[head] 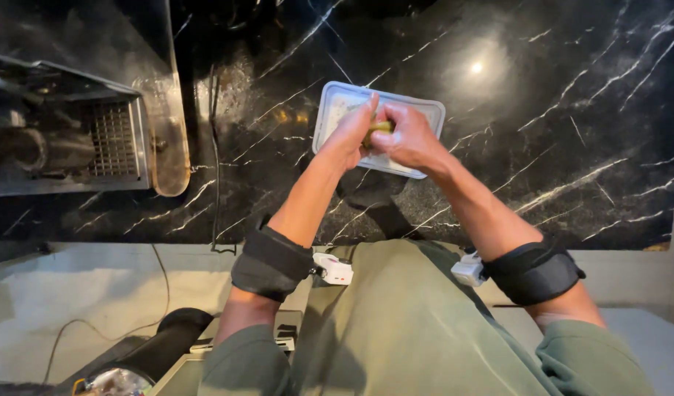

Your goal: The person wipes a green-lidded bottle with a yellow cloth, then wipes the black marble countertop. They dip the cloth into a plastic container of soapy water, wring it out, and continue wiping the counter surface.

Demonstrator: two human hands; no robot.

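Glossy black marble counter (557, 110) with white veins lies below me. I see my left hand (348, 136) and right hand (410, 139) closed together around a small yellowish lump (378, 129), possibly dough, over a pale rectangular plastic tray (337, 99).

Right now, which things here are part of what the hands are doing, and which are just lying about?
In use: left hand and right hand hold a small yellowish item over a white tray.
Lying about: metal appliance, black cable, black cylinder.

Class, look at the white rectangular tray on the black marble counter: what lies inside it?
The white tray shows a pale floor at its left end. Both hands, left and right, hold a small yellowish item above it and cover its middle, so the contents there cannot be seen.
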